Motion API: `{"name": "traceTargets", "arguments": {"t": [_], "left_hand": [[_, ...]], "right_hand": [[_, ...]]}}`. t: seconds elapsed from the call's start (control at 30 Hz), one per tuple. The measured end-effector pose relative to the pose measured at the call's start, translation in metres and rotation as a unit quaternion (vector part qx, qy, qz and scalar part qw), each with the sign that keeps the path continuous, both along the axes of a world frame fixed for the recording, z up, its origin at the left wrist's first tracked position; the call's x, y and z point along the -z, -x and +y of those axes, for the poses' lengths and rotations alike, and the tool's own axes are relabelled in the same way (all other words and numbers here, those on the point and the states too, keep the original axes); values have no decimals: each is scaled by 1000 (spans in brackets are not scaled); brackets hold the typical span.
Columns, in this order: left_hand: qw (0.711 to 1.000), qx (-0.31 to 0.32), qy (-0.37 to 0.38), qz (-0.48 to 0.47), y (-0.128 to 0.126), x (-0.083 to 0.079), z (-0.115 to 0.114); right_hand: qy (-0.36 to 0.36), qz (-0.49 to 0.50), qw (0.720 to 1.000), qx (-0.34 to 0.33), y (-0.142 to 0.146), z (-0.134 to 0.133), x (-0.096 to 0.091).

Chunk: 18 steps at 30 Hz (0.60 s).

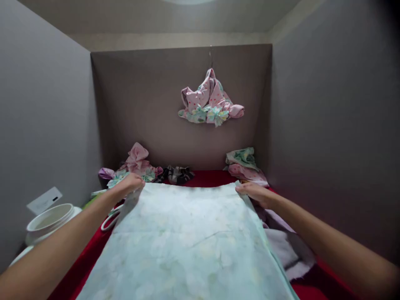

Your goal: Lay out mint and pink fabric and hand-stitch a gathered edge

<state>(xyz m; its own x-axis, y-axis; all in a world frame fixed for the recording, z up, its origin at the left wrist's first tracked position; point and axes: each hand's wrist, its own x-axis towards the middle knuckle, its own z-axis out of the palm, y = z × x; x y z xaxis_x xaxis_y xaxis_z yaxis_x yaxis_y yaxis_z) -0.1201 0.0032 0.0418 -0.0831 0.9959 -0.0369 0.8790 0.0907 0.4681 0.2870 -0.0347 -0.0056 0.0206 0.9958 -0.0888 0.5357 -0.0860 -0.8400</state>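
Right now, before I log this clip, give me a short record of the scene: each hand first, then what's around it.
Left hand: touching the far edge of the pale green mottled cloth
Right hand: touching the same edge, towards the other corner
Under the cloth: red cover
Near left hand: white looped handle, white tub
Near right hand: white fleecy fabric
Back wall: hanging pink patterned cloth

Pale mint mottled fabric sheet [187,246] — spread flat, lightly creased

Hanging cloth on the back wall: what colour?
The hanging cloth is pink with red dots and green florals; head view.
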Motion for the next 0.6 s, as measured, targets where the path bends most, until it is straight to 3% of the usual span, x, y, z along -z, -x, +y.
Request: {"name": "traceTargets", "arguments": {"t": [0.13, 0.33, 0.5, 0.6], "left_hand": [[995, 4, -18, 96, -14, 29, 13], [974, -26, -76, 213, -36, 55, 21], [960, -18, -114, 255, -48, 64, 22], [955, -13, -139, 262, -54, 60, 19]], "right_hand": [[-24, -135, 990, 16, -10, 15, 29], [-86, -279, 955, 59, -16, 14, 34], [-78, -334, 936, 82, -10, 18, 36], [-58, -348, 931, 92, -11, 24, 31]]}}
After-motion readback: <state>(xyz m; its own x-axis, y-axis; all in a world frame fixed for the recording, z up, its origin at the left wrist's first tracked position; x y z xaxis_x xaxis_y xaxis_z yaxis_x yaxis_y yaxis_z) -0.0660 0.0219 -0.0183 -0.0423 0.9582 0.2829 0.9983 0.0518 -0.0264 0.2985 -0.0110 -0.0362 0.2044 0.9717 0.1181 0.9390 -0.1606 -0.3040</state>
